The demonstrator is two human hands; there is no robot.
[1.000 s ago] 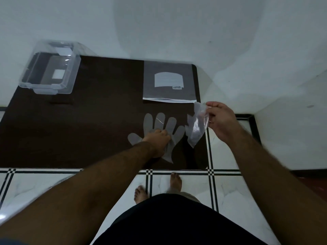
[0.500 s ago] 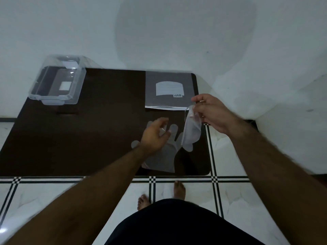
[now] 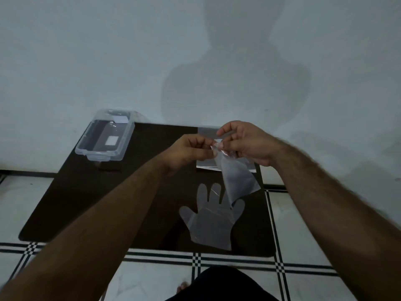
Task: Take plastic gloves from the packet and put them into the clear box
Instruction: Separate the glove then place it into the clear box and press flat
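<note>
The clear box sits at the far left corner of the dark table, lid off, against the white wall. No glove is visible inside it.

The left forearm enters from the lower left and extends diagonally up and to the right above the table. The left hand is raised over the table's far half, fingers curled in, thumb and fingertips pinched on the top edge of a held plastic glove.

The held glove hangs from both hands as a crumpled translucent sheet. Its lower end reaches down to the fingers of a second glove, which lies flat and spread on the table near the front right corner, fingers pointing toward the wall. Whether the two gloves touch cannot be determined.

The right hand faces the left hand, just beside it, with thumb and index finger closed on the same top edge of the held glove. The right forearm extends from the lower right, diagonally up and to the left.

The packet lies flat at the far right of the table, largely hidden behind both hands and the held glove.
</note>
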